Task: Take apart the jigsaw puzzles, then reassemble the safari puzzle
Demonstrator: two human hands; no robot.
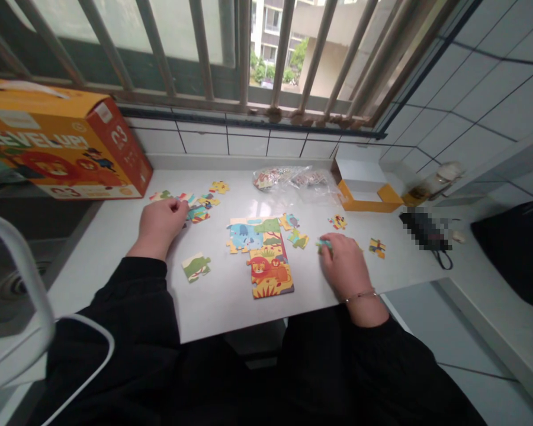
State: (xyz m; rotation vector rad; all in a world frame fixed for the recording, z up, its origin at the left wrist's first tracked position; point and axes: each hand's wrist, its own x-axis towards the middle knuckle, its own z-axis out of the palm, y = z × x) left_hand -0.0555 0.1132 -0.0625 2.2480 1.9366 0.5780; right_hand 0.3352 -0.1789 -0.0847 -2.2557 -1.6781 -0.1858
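A partly joined jigsaw puzzle (273,266) lies on the white counter between my hands, showing lions below and blue elephants above. My left hand (162,225) is closed at a cluster of loose puzzle pieces (199,213), its thumb and finger pinching a piece that is mostly hidden. My right hand (345,263) is curled over a teal-green puzzle piece (323,244), which shows at the fingertips. A green-tree piece (196,267) rests apart on the left. Two pieces, one a green piece (298,238), lie beside the upper right of the joined part.
An orange puzzle box (62,142) stands at the back left, beside the sink (9,254). Clear plastic bags of pieces (288,178) and an open yellow-and-white box (368,189) are at the back. Loose pieces (377,248) lie right of my hand. A white tube (39,284) curves at left.
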